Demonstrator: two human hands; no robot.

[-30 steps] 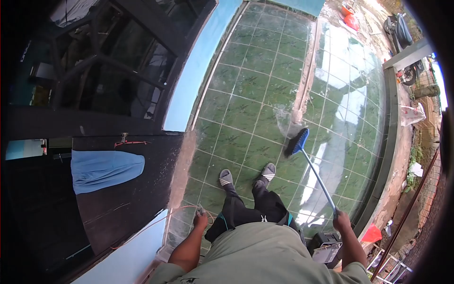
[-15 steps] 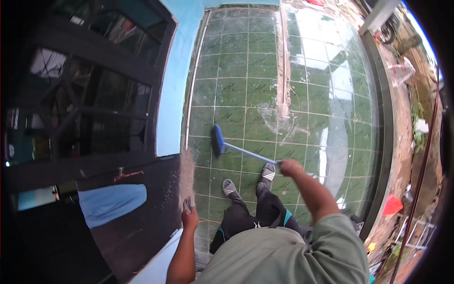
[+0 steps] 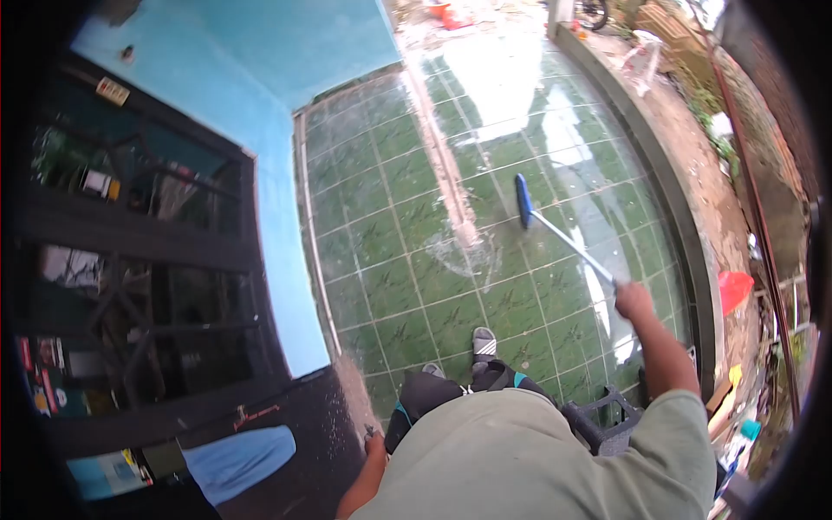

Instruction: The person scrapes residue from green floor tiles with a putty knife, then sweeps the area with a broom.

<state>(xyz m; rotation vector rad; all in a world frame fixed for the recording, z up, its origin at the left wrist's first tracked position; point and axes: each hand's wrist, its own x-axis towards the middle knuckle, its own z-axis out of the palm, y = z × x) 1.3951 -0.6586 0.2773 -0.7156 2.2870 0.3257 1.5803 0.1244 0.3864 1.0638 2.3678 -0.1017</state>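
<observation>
My right hand [image 3: 634, 301] is wrapped round the end of a pale broom handle [image 3: 576, 249]. The blue broom head [image 3: 524, 201] rests on the green tiled floor [image 3: 416, 305], to the right of a rough cement strip [image 3: 442, 165]. My left hand [image 3: 374, 444] is low, by the edge of the dark door [image 3: 321, 433]. Its fingers are closed round a small dark piece that I cannot make out. One sandalled foot [image 3: 484, 345] shows in front of me, and the other is partly hidden behind my leg.
On the left are a light blue wall [image 3: 290, 277], dark-framed windows [image 3: 147, 303] and a blue cloth [image 3: 241, 461] on the door. A grey plastic stool [image 3: 605, 420] stands at my right. A raised kerb [image 3: 646, 165] borders the floor, with a red bag [image 3: 735, 290] beyond it.
The broom has swung from the left of the cement strip to its right, with my right hand still on the handle. My view has turned and moved; my left hand is lower in it.
</observation>
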